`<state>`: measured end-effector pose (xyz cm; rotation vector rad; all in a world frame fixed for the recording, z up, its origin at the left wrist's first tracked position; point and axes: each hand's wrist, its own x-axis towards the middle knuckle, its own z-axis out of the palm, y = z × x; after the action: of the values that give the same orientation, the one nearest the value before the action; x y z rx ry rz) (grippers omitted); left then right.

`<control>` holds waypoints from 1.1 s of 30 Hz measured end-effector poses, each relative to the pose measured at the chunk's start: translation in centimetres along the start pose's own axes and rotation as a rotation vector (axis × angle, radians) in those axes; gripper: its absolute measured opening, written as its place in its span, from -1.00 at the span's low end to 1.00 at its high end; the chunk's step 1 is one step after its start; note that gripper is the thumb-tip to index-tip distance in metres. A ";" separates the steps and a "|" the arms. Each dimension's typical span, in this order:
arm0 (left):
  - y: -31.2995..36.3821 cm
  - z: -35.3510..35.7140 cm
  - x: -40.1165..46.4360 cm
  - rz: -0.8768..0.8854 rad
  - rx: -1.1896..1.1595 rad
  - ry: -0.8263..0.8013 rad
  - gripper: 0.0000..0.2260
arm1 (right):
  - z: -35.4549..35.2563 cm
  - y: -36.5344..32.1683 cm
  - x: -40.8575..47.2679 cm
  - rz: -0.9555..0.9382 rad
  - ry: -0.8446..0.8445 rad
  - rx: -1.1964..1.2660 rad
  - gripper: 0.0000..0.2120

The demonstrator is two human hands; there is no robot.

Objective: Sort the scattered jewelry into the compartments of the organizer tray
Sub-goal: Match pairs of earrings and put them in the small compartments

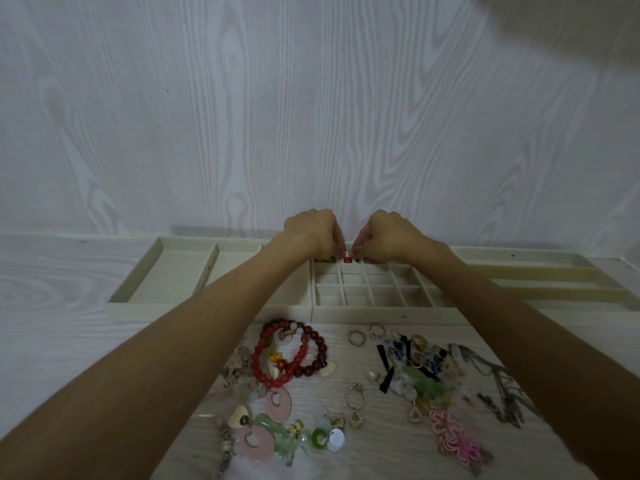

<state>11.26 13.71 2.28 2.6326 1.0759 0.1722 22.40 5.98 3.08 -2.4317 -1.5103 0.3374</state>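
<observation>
Left hand (pixel 313 230) and right hand (pixel 382 233) met fingertip to fingertip, pinching small red piece (pixel 347 260) over organizer tray (pixel 381 311), loose jewelry (pixel 294 355) nearer than both hands

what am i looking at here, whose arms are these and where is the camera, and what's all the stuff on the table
No machine here: these are a person's two bare arms, seen from one wide-angle camera worn on the head, looking forward and down. That is why the arms seem to reach out from the bottom corners.

The left hand and right hand meet over the far row of the gridded tray, the middle one of three pale trays against the wall. Their fingers are curled together around something small; a small red piece shows just below the fingertips, but whether it is pinched or already lying in a compartment is hard to tell.

Nearer the camera lies the unsorted jewelry: red bead bracelets, pink discs, silver rings, a pink knotted ornament, and a dark chain on the right.
</observation>
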 end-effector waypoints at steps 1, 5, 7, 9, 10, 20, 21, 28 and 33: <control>-0.1 0.0 0.0 0.000 -0.007 -0.002 -0.84 | -0.1 0.0 0.0 0.003 -0.033 0.017 -0.80; -0.1 0.2 0.1 0.004 -0.016 -0.006 -0.84 | 0.0 0.3 0.2 0.000 0.034 0.030 -0.80; 0.0 0.2 0.1 0.001 -0.016 -0.003 -0.83 | 0.4 0.5 0.3 0.008 0.106 0.058 -0.81; 0.0 0.2 0.2 0.000 -0.011 0.000 -0.83 | 0.6 0.6 0.2 0.020 0.160 0.114 -0.84; 0.0 0.2 0.2 -0.001 -0.011 0.000 -0.82 | 0.7 0.8 0.1 0.026 0.181 0.142 -0.85; 0.2 0.1 0.4 0.004 0.007 -0.006 -0.81 | 1.2 1.5 -0.1 0.035 0.175 0.308 -0.83; 0.1 0.0 0.4 0.005 -0.002 -0.011 -0.82 | 1.1 1.5 -0.1 0.029 0.164 0.325 -0.83; -0.3 -1.8 -0.2 0.091 -0.049 -0.167 -0.70 | -0.2 2.6 -2.1 -0.060 0.141 0.170 -0.73; 0.9 -1.8 -0.8 0.122 0.081 -0.255 -0.60 | 0.7 2.9 -2.8 -0.132 0.066 0.036 -0.60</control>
<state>10.89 12.96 4.27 2.7003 0.8556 -0.1808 23.36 2.30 1.61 -2.2784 -1.6120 0.2527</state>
